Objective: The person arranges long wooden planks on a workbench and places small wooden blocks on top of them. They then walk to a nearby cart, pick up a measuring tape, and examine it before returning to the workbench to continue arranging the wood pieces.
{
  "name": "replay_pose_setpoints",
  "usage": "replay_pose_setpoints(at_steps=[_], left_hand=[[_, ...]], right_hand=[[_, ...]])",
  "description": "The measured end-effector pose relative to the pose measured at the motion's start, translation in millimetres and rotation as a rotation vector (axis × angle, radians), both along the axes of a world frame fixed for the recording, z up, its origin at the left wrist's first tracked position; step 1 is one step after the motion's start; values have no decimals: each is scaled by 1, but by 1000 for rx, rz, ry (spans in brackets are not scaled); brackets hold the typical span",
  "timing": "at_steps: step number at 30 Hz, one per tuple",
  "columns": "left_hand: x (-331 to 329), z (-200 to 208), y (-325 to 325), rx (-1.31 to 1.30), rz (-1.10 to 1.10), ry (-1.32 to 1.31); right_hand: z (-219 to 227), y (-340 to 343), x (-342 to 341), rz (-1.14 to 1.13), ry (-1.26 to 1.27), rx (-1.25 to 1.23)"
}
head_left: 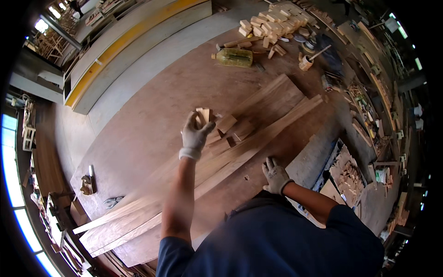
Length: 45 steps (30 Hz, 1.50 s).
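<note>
Boards (pixel 270 102) are laid out; my left hand (pixel 193 136) pinches a block (pixel 203 115), not yet set down — my right hand (pixel 276 178), fingers extended, empty, nears the near edge of the desk (pixel 152 106).

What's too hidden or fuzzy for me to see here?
All in the head view:
Small pale wood block: partly covered by the left hand.
Under the right hand: the hand itself hides anything there.
Long boards: the left forearm crosses in front of part of them.
Bottle: too small to tell what's inside.
Clutter along the right: too small to tell every piece apart.
</note>
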<state>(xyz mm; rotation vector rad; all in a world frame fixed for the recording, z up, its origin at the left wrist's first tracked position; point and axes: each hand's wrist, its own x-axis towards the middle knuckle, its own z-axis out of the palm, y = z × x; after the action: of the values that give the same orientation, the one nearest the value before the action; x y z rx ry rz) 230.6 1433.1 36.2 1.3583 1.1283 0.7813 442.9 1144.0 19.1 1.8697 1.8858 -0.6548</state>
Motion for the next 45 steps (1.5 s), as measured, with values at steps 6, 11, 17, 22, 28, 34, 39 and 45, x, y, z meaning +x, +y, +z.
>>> replay_pose_setpoints(at_steps=[6,11,17,22,28,34,39,45], left_hand=[[33,0,-15,558,-50,536],[77,-21,-50,606,-353,702],[88,-46,-44,691,-409,741],[100,-24,-58,499,-290,977],[107,-21,-63,406,-245,976],[144,-8,-46,431,-301,1155],[160,-16,1,617,-143,1159],[128,10,26,478,-48,1015]], right_hand=[[-2,-5,7,33,23,46],[2,-11,33,86,151,13],[-15,-14,107,139,362,49],[-16,-28,185,93,230,170],[-14,-29,270,-18,75,291],[-12,-27,278,-110,87,225],[-11,-21,280,-76,39,135],[-4,-16,282,-70,30,64]])
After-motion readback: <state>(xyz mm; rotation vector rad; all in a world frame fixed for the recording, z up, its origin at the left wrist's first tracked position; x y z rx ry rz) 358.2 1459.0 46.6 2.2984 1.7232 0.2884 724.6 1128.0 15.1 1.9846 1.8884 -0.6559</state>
